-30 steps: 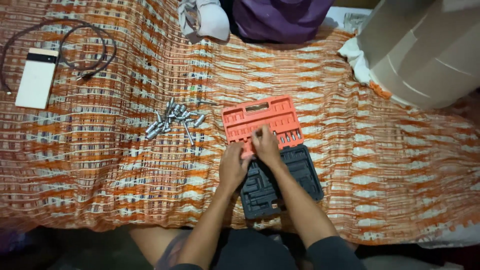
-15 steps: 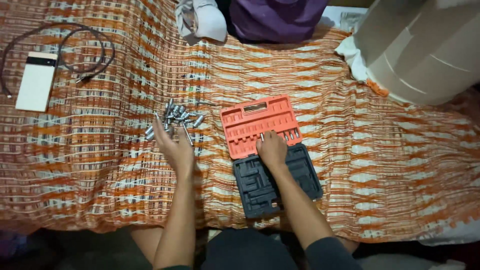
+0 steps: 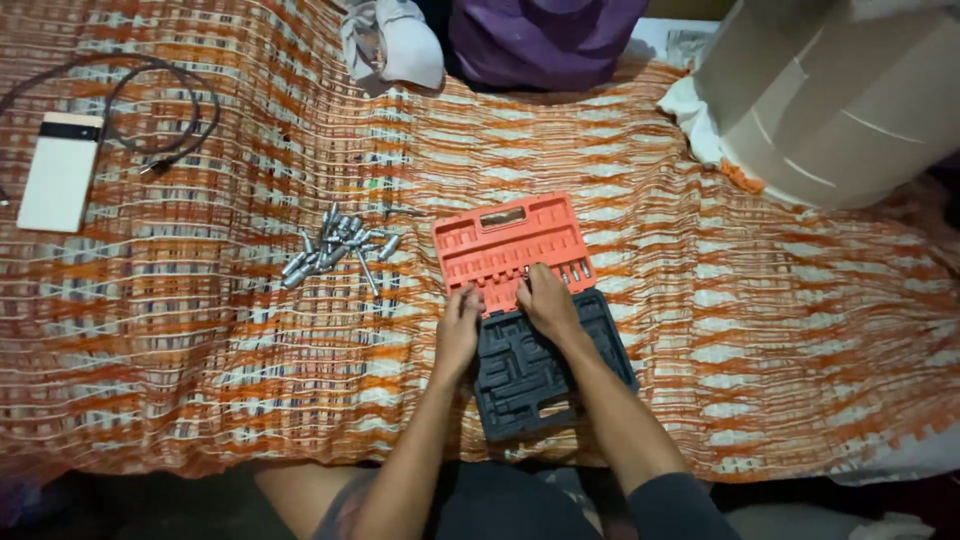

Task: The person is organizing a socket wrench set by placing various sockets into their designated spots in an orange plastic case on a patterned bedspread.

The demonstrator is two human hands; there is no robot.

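Note:
An open tool case lies on the striped orange cloth: its orange half (image 3: 500,243) is farther from me and its black moulded half (image 3: 530,375) is nearer. A short row of metal bits (image 3: 575,272) sits in the orange half's right side. My right hand (image 3: 547,300) rests over the hinge, its fingertips on the orange half just left of those bits. My left hand (image 3: 460,322) is at the orange half's near left corner with its fingers curled; whether they pinch anything is hidden. A loose pile of metal sockets (image 3: 335,248) lies to the left of the case.
A white slab-shaped device (image 3: 58,172) and a dark looped cable (image 3: 160,110) lie at far left. White cloth (image 3: 395,40) and purple fabric (image 3: 540,35) sit at the back. A large beige cylinder (image 3: 840,95) fills the back right. The cloth's near edge drops off by my knees.
My left hand went out to the socket pile, then came back to the orange half's near left corner. My right hand stayed on the case.

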